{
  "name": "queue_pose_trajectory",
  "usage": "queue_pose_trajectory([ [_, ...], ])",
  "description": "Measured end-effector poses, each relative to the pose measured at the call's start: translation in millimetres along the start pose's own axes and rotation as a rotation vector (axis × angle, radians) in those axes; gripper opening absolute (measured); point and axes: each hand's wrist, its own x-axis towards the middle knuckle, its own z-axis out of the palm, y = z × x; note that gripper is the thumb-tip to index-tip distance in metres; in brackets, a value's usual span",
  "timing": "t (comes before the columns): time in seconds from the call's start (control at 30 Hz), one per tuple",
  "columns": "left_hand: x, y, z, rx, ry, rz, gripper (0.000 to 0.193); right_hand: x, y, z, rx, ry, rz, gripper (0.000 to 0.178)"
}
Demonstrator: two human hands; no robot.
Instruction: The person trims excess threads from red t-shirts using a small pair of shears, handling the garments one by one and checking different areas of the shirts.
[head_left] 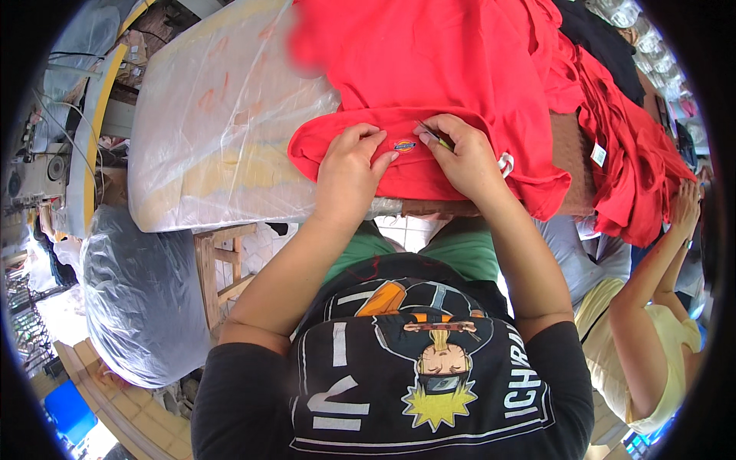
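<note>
A red garment (pixel 429 69) lies spread over the work surface before me, its near edge folded into a band. On that band sits a small oval patch (pixel 404 146). My left hand (pixel 349 161) is on the cloth left of the patch, fingers curled, the thumb and index tip close to the patch. Right of the patch, my right hand (pixel 464 153) is closed around a small pointed tool with a yellow part (pixel 442 141), which looks like thread snips; its dark tip points toward the patch. The fingers partly hide the tool. A white drawcord end (pixel 506 164) shows beside my right wrist.
A large plastic-wrapped bundle (pixel 230 123) fills the left of the surface. Below it stand a grey plastic-covered bundle (pixel 142 299) and a wooden stool (pixel 222 264). At right, a co-worker in a yellow top (pixel 667 353) has hands on more red cloth (pixel 629 161). Black cloth lies behind.
</note>
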Motion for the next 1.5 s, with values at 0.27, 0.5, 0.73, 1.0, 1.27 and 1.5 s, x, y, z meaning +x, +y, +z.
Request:
queue_pose_trajectory([
  [0.27, 0, -2, 2, -0.068, 0.005, -0.057, 0.016, -1, 4, 0, 0.055, -0.016, 0.060, 0.017],
  [0.5, 18, -21, -13, -0.487, -0.199, -0.406, 0.022, -3, 1, -3, 0.061, -0.038, 0.103, 0.018],
  [0.73, 8, -16, -8, -0.441, -0.101, -0.268, 0.017, -7, 5, -8, 0.000, -0.084, 0.018, 0.027],
  [1.0, 2, -12, -8, -0.653, -0.029, -0.380, 0.018, 1, -6, -8, 0.024, -0.164, 0.110, 0.028],
  [1.27, 6, -8, -2, -0.919, -0.141, -0.527, 0.016, -2, -7, -10, 0.060, -0.118, -0.040, 0.027],
  [1.5, 4, -13, -1, -0.996, -0.209, -0.567, 0.018, 0, -5, -7, -0.037, -0.055, -0.175, 0.025],
])
